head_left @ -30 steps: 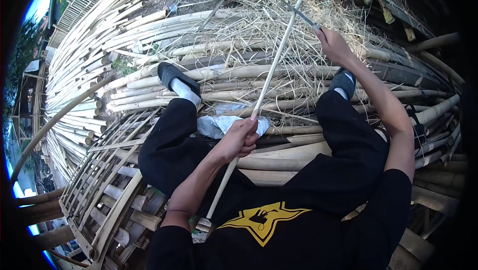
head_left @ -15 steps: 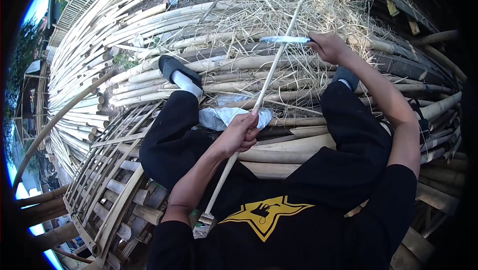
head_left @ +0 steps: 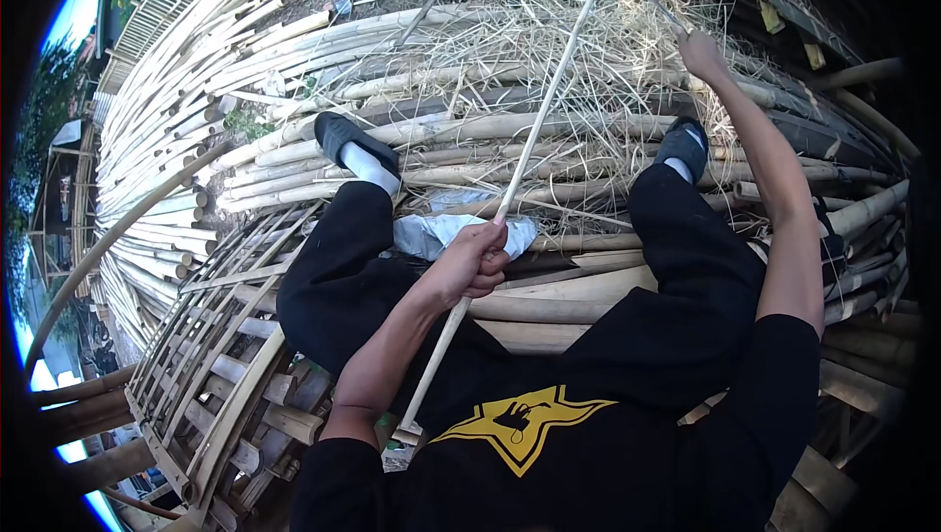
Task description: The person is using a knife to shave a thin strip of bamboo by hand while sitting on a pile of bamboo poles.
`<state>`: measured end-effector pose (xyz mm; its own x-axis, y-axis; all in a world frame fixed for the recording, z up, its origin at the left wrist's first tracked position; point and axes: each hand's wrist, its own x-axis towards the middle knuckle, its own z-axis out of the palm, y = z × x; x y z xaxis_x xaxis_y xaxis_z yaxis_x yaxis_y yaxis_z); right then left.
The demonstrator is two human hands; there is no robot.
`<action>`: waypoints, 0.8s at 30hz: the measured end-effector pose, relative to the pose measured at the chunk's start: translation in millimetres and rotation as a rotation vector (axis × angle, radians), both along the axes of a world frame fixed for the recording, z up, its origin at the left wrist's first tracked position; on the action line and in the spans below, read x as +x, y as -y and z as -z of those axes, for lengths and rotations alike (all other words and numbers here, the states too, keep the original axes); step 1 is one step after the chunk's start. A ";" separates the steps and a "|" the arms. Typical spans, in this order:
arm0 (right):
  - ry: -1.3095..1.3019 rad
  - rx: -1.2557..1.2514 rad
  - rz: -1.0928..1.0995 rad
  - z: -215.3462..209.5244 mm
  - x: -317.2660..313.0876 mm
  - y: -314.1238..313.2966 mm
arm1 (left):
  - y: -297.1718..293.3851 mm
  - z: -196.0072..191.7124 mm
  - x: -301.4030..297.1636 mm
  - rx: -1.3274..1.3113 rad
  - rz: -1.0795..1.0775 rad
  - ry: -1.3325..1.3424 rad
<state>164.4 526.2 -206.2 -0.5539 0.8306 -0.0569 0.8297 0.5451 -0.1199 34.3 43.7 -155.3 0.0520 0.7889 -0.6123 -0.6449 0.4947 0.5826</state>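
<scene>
- Head view: the left hand (head_left: 472,262) is closed around a long, thin, pale bamboo strip (head_left: 534,145), which runs up and away past the knees.
- Just beyond that grip lies a crumpled white-grey plastic bag (head_left: 436,233) on stacked bamboo poles (head_left: 294,81).
- The right hand (head_left: 701,51) is raised far right, fisted; what it holds is unclear.

Outdoor bamboo yard, stacked bamboo poles (head_left: 196,120), woven lattice panel (head_left: 211,355)
</scene>
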 end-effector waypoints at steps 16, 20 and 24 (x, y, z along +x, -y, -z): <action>-0.483 -0.236 -0.581 -31.8 -18.9 155.5 | -0.4 8.6 1.0 0.017 -0.038 -0.315; -0.467 -0.177 -0.718 -40.2 -28.8 160.2 | 0.0 2.9 4.5 0.027 -0.026 -0.435; -0.460 -0.134 -0.315 -21.9 -33.9 81.1 | 0.9 9.1 9.0 -0.005 0.036 -0.549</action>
<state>130.5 445.1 -184.2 -0.7662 0.6237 0.1549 0.4759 0.7126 -0.5154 43.3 42.8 -164.4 -0.2490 0.7896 -0.5608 -0.2294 0.5145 0.8262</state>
